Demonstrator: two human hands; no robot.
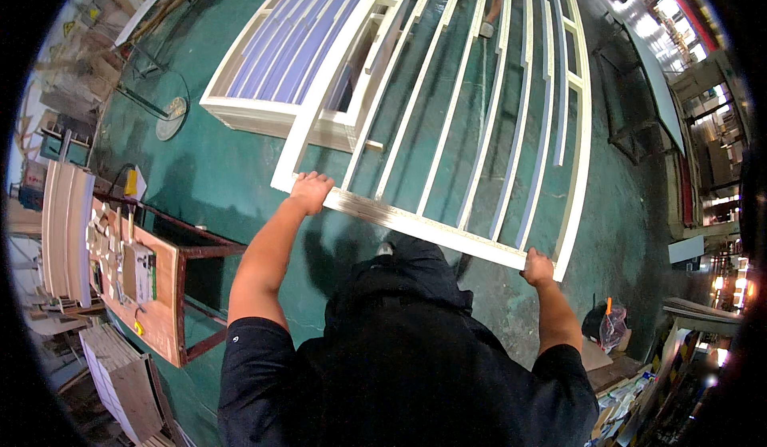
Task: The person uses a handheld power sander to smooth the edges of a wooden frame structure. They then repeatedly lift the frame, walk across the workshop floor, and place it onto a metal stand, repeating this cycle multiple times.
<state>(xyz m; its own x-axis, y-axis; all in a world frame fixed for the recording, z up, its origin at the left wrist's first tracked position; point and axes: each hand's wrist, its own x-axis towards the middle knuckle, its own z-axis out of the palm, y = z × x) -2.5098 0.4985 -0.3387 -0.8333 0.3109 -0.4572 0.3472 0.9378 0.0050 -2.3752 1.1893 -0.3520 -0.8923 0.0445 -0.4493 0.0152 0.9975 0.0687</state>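
Note:
A large pale wooden frame (pixel 399 217) with several long slats running away from me spans the middle of the view. My left hand (pixel 311 192) is closed over its near rail close to the left corner. Near the right corner, my right hand (pixel 538 267) grips the same rail. The near edge is held off the green floor, which shows between the slats. Beyond and to the left, a stack of similar frames (pixel 276 124) with bluish-purple slats sits partly under the left side rail. At the far end, another person's leg (pixel 494 9) shows; their hands are out of view.
A wooden workbench (pixel 165 307) with small blocks and tools stands at left, beside stacked boards (pixel 65 231). A round-based stand (pixel 171 119) is farther back. On the right are a long table (pixel 657 87) and a plastic bag (pixel 613 329) on the floor.

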